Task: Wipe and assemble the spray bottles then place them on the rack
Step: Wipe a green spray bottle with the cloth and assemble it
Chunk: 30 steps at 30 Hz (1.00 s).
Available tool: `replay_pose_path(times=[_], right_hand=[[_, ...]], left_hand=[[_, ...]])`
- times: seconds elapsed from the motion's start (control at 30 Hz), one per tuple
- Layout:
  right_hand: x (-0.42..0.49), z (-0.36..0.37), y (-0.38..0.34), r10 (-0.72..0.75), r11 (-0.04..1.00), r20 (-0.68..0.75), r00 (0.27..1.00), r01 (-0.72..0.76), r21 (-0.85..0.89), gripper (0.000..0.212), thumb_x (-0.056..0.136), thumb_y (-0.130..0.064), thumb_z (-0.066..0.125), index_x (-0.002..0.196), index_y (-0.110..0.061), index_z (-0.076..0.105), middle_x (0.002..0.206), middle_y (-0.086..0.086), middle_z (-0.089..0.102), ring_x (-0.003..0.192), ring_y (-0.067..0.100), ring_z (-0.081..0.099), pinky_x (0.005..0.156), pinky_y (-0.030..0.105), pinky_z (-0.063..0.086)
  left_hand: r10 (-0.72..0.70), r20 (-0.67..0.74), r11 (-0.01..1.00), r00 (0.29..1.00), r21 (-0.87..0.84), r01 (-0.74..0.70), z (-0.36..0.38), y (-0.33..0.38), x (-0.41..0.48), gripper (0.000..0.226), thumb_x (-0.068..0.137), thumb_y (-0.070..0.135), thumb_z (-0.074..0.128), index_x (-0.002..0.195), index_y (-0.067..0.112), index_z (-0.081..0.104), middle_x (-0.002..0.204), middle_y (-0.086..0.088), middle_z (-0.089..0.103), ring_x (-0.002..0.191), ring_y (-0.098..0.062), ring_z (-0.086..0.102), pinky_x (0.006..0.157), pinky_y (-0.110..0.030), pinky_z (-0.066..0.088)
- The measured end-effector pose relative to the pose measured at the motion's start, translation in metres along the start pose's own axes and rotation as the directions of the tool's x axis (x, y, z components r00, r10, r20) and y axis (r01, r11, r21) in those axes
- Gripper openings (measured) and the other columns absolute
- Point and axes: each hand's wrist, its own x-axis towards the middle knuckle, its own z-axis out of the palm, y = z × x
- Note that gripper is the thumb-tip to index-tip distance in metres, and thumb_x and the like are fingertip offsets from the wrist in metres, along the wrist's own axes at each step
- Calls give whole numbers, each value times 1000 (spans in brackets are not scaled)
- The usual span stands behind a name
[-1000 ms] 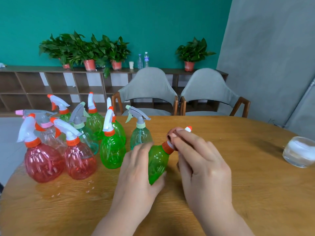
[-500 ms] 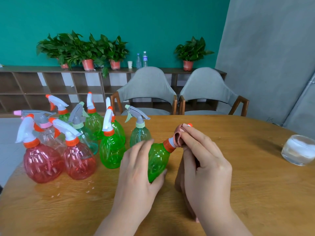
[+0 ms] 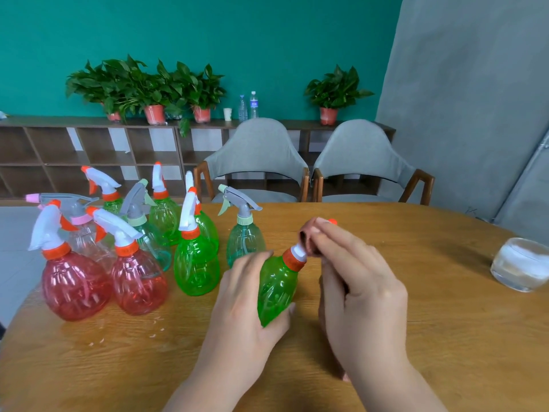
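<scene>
Green spray bottle (image 3: 277, 288) tilted over a wooden worktop (image 3: 416, 337).
Left grip (image 3: 246, 297) grasps its body; right grip (image 3: 362, 292) pinches a brownish cloth (image 3: 309, 240) around its spray head.

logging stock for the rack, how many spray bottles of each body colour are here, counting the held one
Green translucent plastic spray bottles: 5 (one gripped by the left hand, right hand pinching a brown cloth on its head)
Red translucent plastic spray bottles: 2
Teal translucent plastic spray bottles: 2
Clear plastic spray bottle: 1
Total: 10
</scene>
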Motion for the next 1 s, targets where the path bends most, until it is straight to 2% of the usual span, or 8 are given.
replay_pose_path(times=[0.1, 0.3, 0.43, 0.5, 0.57, 0.67, 0.9, 1.0], right_hand=[[-3, 0, -2, -95, 995, 49, 994, 97, -28, 44, 95, 5, 72, 133, -18, 76, 145, -9, 67, 108, 18, 70, 96, 29, 56], [10, -6, 12, 140, 987, -7, 990, -139, 76, 42, 98, 6, 68, 128, -21, 78, 136, -16, 71, 128, 3, 66, 110, 30, 54], [2, -3, 3, -19, 1000, 62, 998, 20, -20, 44, 97, 3, 69, 133, -22, 77, 141, -14, 68, 118, 16, 69, 104, 31, 55], [2, -2, 5, -24, 1000, 70, 997, 25, -13, 43, 98, 2, 68, 133, -22, 77, 141, -14, 68, 118, 16, 69, 103, 32, 56], [7, -4, 12, 78, 996, 24, 997, -78, 40, 41, 99, 4, 67, 129, -20, 78, 137, -14, 70, 124, 8, 68, 106, 31, 55], [13, -8, 16, 230, 964, 3, 973, -228, 136, 40, 99, 8, 66, 125, -19, 80, 130, -16, 73, 125, -1, 65, 108, 15, 47], [11, -4, 10, 218, 976, -65, 974, -216, 29, 36, 102, -4, 66, 132, -20, 76, 132, -15, 71, 123, -4, 65, 105, 11, 47], [10, -2, 7, 432, 893, -62, 900, -417, 169, 35, 101, -11, 71, 130, -29, 77, 120, -22, 75, 115, -10, 67, 101, 9, 49]], left_hand=[[-4, -7, 1000, 1000, -12, 4, -2, -1, 1, 85, 88, 40, 85, 157, 39, 37, 151, 29, 37, 147, -4, 40, 115, -19, 31], [7, 33, 1000, 999, -13, -7, 0, 5, -2, 84, 89, 45, 83, 157, 45, 33, 151, 32, 34, 146, -4, 39, 118, -27, 36], [-5, 76, 998, 997, -63, 10, 1, 5, 0, 85, 88, 44, 85, 156, 45, 35, 149, 31, 39, 146, -5, 43, 118, -30, 40], [-10, 90, 996, 996, -85, 18, 1, 6, 0, 85, 86, 43, 87, 155, 45, 38, 147, 31, 42, 142, -3, 47, 116, -29, 43], [-13, 104, 993, 994, -115, 25, 0, 8, -1, 82, 86, 42, 87, 152, 46, 40, 142, 29, 46, 135, -2, 52, 109, -30, 48], [-26, 151, 985, 988, -166, 51, -1, 13, -3, 76, 88, 43, 85, 147, 55, 38, 136, 30, 49, 127, 3, 55, 102, -23, 49], [-78, 225, 927, 971, -342, 153, -1, 17, -5, 68, 88, 45, 83, 138, 67, 43, 136, 26, 60, 129, -2, 60, 108, -31, 50], [-94, 251, 885, 963, -422, 196, 0, 22, -7, 61, 87, 50, 78, 139, 62, 48, 133, 20, 68, 125, -5, 66, 108, -36, 53]])
